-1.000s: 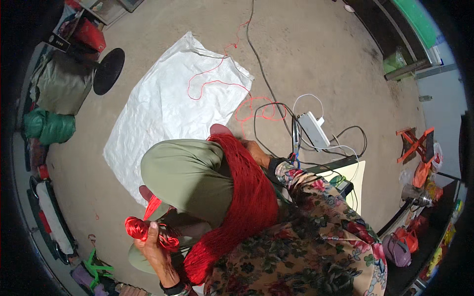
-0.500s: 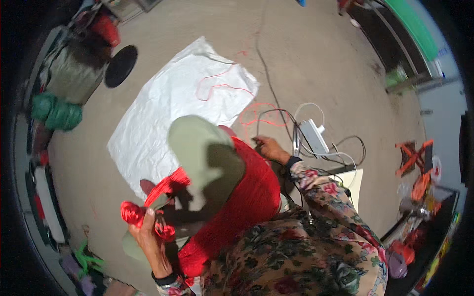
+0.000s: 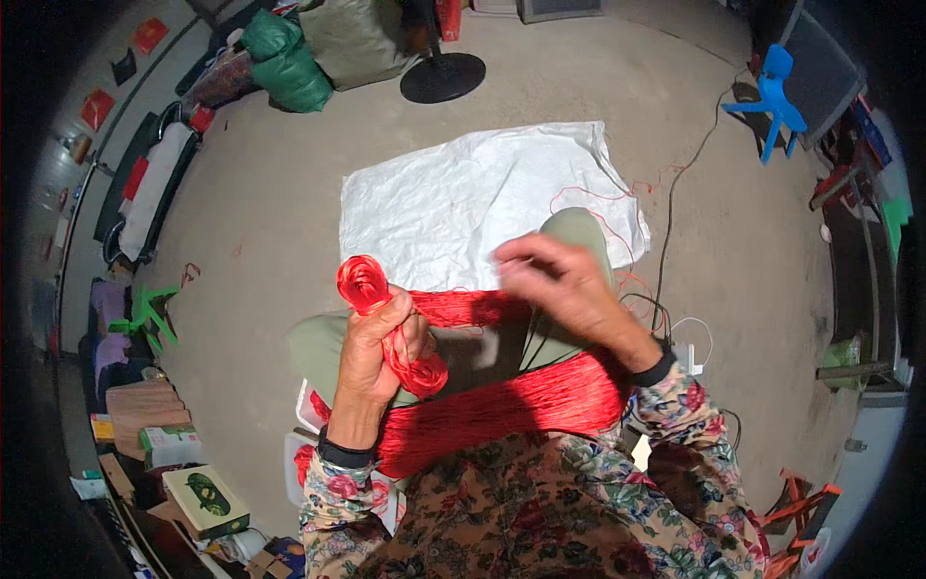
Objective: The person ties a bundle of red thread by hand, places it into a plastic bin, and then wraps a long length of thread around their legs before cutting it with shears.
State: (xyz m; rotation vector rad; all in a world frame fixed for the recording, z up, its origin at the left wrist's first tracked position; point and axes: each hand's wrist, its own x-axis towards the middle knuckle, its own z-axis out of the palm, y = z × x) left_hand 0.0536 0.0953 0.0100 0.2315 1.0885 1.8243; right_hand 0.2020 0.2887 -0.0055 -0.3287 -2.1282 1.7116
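Note:
My left hand (image 3: 374, 352) is closed around a small bundle of red yarn (image 3: 415, 372), whose looped ends bulge out above and below the fist. A wide skein of red yarn (image 3: 502, 410) stretches across my lap, and another band of it runs between my knees on the far side. Over my right knee (image 3: 579, 232) hovers my right hand (image 3: 569, 289), its fingers smeared by motion. Whether it pinches a strand cannot be made out. A thin red thread trails over a white sheet (image 3: 434, 203) on the floor beyond my knees.
A dark cable (image 3: 670, 207) runs along the floor at the right to a white power strip (image 3: 685, 359). A round black base (image 3: 444, 77) and stuffed sacks (image 3: 352, 43) stand at the back. A blue chair (image 3: 772, 101) is far right, an orange folding stool (image 3: 801, 511) near right.
My view has swung round to the left. My right hand has risen from beside the power strip to above my right knee. The left hand still grips the yarn bundle.

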